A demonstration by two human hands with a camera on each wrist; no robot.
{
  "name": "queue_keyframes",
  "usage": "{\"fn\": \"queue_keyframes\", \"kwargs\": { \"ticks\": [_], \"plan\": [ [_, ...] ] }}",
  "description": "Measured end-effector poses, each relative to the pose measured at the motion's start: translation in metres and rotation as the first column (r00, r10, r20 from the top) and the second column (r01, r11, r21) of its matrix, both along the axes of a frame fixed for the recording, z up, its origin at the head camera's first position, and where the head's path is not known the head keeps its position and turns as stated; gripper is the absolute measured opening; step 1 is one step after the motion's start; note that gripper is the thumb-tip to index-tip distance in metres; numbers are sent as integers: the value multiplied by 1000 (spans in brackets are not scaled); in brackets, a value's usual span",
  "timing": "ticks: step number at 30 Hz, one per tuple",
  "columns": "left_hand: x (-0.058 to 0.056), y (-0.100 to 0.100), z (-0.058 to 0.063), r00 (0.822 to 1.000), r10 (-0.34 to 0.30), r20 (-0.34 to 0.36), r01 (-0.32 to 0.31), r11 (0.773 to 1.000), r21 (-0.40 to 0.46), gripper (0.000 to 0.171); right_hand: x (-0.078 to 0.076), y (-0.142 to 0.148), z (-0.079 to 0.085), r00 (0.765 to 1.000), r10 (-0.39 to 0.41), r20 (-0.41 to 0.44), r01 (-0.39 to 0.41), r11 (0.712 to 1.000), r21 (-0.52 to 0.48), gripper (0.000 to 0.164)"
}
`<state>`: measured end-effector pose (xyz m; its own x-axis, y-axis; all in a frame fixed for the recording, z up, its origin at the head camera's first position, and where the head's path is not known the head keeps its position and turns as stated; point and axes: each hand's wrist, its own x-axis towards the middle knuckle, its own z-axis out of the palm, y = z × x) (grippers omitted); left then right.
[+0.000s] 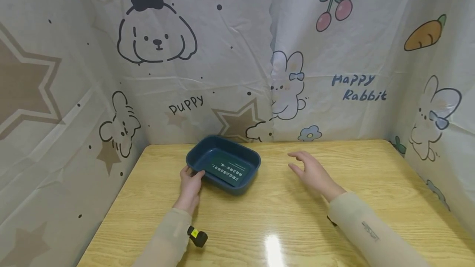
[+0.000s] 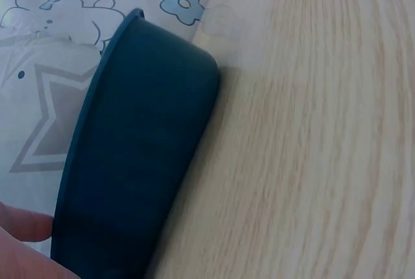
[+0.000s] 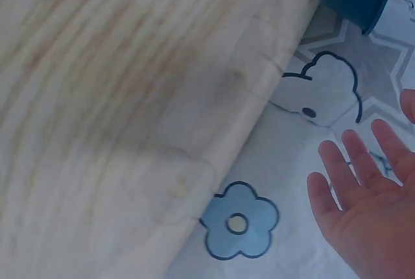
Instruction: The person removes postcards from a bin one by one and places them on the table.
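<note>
A dark blue plastic basin [image 1: 252,175] with rounded corners is at the back left of the table in the head view. Flat on its floor lies a dark green card or booklet [image 1: 227,169] printed with white writing. My left hand [image 1: 190,188] grips the basin's near left corner, thumb at the rim and fingers against the outer side. In the left wrist view, the basin's outer wall [image 2: 139,130] fills the middle, with part of the hand at the lower left. To the right of the basin my right hand [image 1: 314,174] hovers apart from it, fingers spread and holding nothing.
The wood-grain table [image 1: 289,226] meets a printed cloth curtain [image 1: 237,52] at its back and sides. A black strap device with a yellow label [image 1: 196,236] sits at the left wrist. Light glares off the table's front.
</note>
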<state>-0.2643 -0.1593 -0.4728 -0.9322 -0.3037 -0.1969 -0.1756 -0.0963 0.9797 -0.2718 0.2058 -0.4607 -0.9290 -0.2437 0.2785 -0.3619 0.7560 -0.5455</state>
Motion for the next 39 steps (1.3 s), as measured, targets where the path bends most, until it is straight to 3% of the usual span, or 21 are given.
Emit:
{"fn": "queue_keyframes", "kwargs": {
  "ticks": [13,21,30,39],
  "plan": [
    [-7,-4,-8,998,-68,-13,67,995,-68,71,-5,-8,3,997,27,75,-12,981,-193,41],
    [-12,-7,-9,993,-115,12,115,987,-113,70,-7,-12,6,991,8,132,22,975,-222,40],
    [-15,-4,-10,987,-156,24,158,979,-127,67,-10,-12,6,969,-1,246,66,964,-256,43],
    [-20,-2,-13,985,-171,11,171,978,-122,64,-8,-14,4,962,7,272,73,957,-281,45]
  ]
}}
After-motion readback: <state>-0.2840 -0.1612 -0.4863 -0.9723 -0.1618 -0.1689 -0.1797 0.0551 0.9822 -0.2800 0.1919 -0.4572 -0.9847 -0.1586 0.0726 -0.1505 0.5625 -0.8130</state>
